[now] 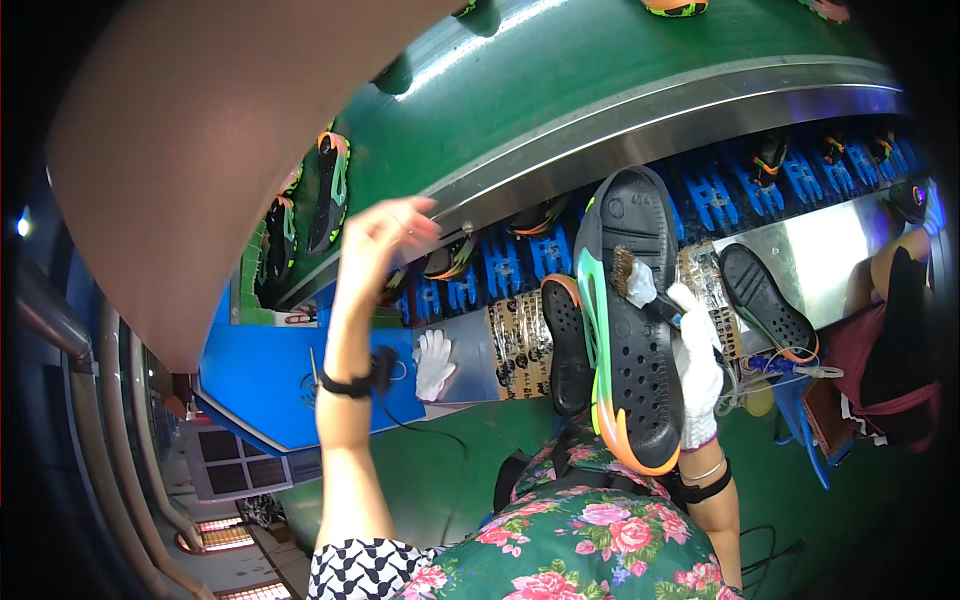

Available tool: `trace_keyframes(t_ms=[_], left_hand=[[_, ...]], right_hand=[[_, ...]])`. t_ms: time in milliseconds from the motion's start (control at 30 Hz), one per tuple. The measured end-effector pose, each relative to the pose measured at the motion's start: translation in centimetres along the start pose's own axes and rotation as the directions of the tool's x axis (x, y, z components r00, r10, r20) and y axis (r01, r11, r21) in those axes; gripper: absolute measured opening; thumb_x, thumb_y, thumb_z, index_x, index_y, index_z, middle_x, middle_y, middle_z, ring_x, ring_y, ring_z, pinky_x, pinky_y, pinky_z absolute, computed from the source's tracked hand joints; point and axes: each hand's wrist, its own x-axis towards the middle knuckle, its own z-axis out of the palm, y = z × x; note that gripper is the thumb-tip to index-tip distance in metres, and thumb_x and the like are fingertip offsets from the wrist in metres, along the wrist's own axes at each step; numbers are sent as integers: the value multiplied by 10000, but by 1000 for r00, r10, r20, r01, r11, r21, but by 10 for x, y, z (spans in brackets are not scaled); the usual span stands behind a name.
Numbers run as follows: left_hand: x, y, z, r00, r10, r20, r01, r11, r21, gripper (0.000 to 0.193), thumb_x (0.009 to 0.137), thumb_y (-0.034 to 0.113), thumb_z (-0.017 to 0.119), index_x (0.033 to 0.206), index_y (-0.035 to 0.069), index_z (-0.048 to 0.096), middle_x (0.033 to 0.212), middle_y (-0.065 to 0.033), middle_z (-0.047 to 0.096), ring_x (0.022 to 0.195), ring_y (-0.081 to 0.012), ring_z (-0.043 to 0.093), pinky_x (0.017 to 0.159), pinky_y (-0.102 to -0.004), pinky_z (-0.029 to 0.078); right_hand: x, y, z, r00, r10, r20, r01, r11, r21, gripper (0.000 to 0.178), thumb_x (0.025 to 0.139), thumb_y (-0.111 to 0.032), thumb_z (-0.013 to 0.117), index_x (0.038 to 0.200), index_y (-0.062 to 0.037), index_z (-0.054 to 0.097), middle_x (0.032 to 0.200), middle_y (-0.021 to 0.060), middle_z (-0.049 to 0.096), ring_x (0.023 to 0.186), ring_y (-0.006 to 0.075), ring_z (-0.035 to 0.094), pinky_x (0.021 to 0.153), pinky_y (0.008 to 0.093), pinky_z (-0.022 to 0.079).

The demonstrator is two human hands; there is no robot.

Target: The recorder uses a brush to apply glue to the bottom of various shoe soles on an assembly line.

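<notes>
My right hand [700, 370] wears a white knit glove and is closed on a brush [640, 280] with brown bristles, a white-wrapped head and a dark handle. The brush lies across a large black shoe sole [640, 380] with a green and orange rim, whose right edge rests against the glove. Whether the same hand also grips the sole is partly hidden. My bare left hand [390, 228] is raised beside the conveyor's metal edge, fingers loosely bent and apart, with nothing visible in them. Just left of the big sole stands a smaller-looking black sole [568, 345].
A green conveyor belt [570, 70] carries several soles behind a metal rail [640, 120]. Blue racks [505, 262] with soles run below it. On the metal ledge lie a white glove [434, 364] and another sole [768, 300]. A person in dark red [895, 340] is at the right.
</notes>
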Motion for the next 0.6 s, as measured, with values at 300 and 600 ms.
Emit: trace_keyframes(t_ms=[300,600], left_hand=[[171,-118,-260,831,291,-473,326,435,840,293,892,381,732,985,120,829,904,-124,784,836,-279,754,772,-416,568],[193,-140,-216,856,229,-463,441,142,886,282,943,396,674,1089,199,813,1118,-96,776,1185,-296,670,992,-548,460]], right_hand=[[-14,-6,3,999,33,-2,-33,999,29,417,1038,-173,572,1358,93,597,1358,178,633,1292,271,571,1185,425,364],[-13,-8,3,998,42,-45,-41,999,16,386,1043,-146,552,1349,81,613,1319,151,655,1260,231,587,1155,388,395]])
